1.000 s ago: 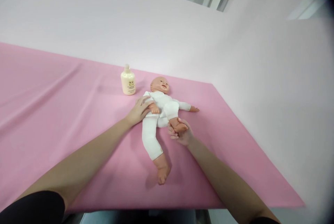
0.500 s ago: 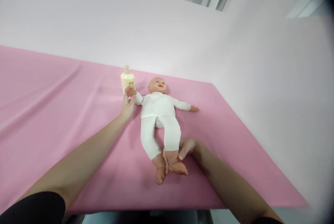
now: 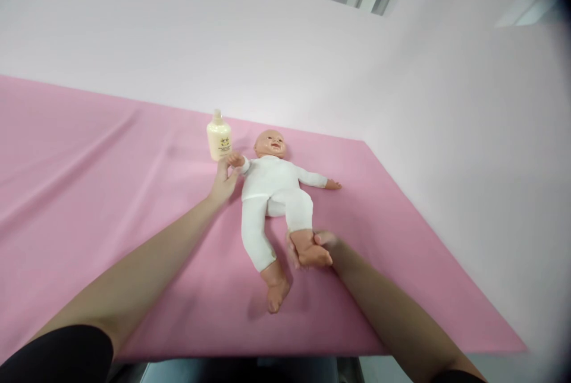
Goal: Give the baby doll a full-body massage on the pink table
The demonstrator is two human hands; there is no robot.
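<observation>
A pink cloth (image 3: 111, 192) covers the table. The baby doll (image 3: 272, 192) lies on its back in the middle. Just beside the doll's head stands a cream bottle (image 3: 218, 141), lid on. The left hand (image 3: 223, 184) pinches the doll's wrist. The right hand (image 3: 319, 249) wraps one foot, now pushed nearer the doll's tummy than before.

Bottle (image 3: 219, 141) label – print too small, nothing legible

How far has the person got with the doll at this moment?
Done: the doll lies face up on the pink cloth. In hand: the left hand holds one arm out, the right hand grips a foot, knee bent. Left: the bottle stands untouched beside the head.
</observation>
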